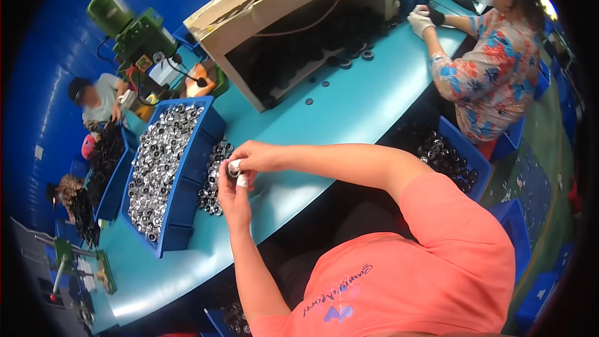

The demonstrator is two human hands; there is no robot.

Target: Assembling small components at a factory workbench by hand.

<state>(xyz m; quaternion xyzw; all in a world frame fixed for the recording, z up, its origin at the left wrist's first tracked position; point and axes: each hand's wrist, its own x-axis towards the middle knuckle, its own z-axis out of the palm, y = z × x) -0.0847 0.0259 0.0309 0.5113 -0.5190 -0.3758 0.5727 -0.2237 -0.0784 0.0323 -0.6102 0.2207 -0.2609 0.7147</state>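
Note:
Above the near edge of the table, my two hands meet around a small round black-and-silver part (233, 171). My left hand (234, 203) grips it from below, thumb and fingers pinched on its side. From the right, my right hand (261, 156) reaches over with its fingertips closed on the same part. White tape wraps some of my fingertips, and the fingers partly cover the part. Just left of my hands lies a loose heap of silver-and-black round parts (211, 190). Beside that heap stands a long blue bin (192, 196) filled with similar parts.
A wooden-topped box (249, 87) holding black round parts stands across the turquoise table (349, 109). Behind the bin is a green machine (134, 31). A gloved person (486, 75) works at right; another person (103, 103) is far left. A blue bin (480, 171) of dark parts sits at right.

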